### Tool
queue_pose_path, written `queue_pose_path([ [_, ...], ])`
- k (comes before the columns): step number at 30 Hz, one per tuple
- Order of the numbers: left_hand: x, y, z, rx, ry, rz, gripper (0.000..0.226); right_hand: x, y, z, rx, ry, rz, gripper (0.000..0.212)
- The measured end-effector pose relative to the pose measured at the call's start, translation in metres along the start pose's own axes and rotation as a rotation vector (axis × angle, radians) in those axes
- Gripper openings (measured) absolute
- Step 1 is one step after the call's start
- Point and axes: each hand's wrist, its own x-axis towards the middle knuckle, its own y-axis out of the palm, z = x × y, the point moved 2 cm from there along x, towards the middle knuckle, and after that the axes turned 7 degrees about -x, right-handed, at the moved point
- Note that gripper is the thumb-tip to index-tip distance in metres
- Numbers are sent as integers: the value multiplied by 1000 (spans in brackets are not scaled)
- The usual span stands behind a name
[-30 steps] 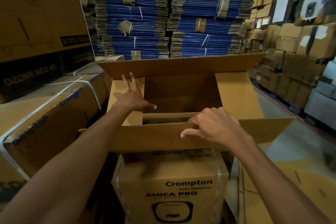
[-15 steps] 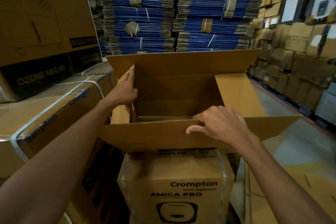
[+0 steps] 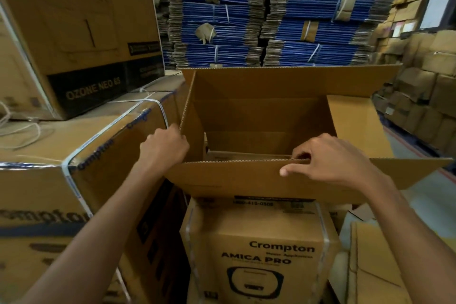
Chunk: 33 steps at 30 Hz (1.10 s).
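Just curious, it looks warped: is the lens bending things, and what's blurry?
Head view: wide lens tilts the big brown OZONE NEO 65 carton; frame edges smear; the open brown cardboard box is shadowed inside; left hand and right hand look sharp.

left hand (image 3: 164,147) fingertips: behind side flap (image 3: 192,116) | open box (image 3: 259,116) floor: mostly hidden

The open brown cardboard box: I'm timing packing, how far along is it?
Done: the open brown cardboard box stands erected on a strapped Crompton carton. In hand: the left hand grips its left flap, the right hand pinches the near flap. Left: nothing inside yet, flaps open.
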Motion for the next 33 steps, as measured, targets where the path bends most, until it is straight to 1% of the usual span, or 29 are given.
queue_pose_path([
  [2,-3,5,2,-34,-14,-1,25,-2,-14,-6,400,-63,-6,61],
  [3,-4,6,1,-73,-10,4,21,0,-22,-13,581,-30,-23,57],
  [4,-4,6,0,-102,-4,5,17,4,-29,-20,665,52,-9,53],
  [5,-3,6,-1,-114,-2,1,15,9,-31,-28,636,143,35,46],
  [7,-1,5,-2,-121,3,-11,20,23,-26,-48,350,327,195,29],
  [8,-1,4,-2,-117,10,-17,22,29,-21,-55,181,386,291,30],
  [10,0,4,-3,-104,6,-24,26,40,-6,-69,-75,425,450,42],
  [12,0,4,-4,-86,-15,-29,28,46,7,-80,-177,448,550,39],
  [14,-2,2,-6,-71,-28,-22,28,43,9,-80,-206,478,565,34],
  [15,-3,2,-7,-66,-31,-11,27,40,6,-76,-218,480,534,31],
  [17,-4,2,-6,-74,-36,2,25,31,-6,-72,-251,475,370,24],
  [19,-3,3,-6,-86,-27,-6,26,20,-23,-75,-278,494,200,24],
  [20,-3,3,-6,-89,-20,-9,27,14,-31,-80,-281,521,153,24],
  [24,-2,4,-3,-108,-13,-2,28,-12,-61,-113,-245,678,28,20],
  [26,-1,4,-2,-118,-12,4,27,-23,-70,-128,-251,758,-23,22],
  [28,-2,3,-2,-122,-4,6,26,-30,-71,-136,-236,819,-39,27],
  [30,-4,1,-4,-120,3,2,24,-35,-66,-128,-280,821,-63,27],
  [31,-5,0,-5,-118,0,1,23,-37,-62,-118,-313,806,-120,29],
  [32,-5,-1,-6,-113,-6,-1,22,-40,-58,-103,-315,779,-213,31],
  [33,-5,-1,-6,-106,-12,-4,22,-46,-54,-81,-266,727,-320,33],
])
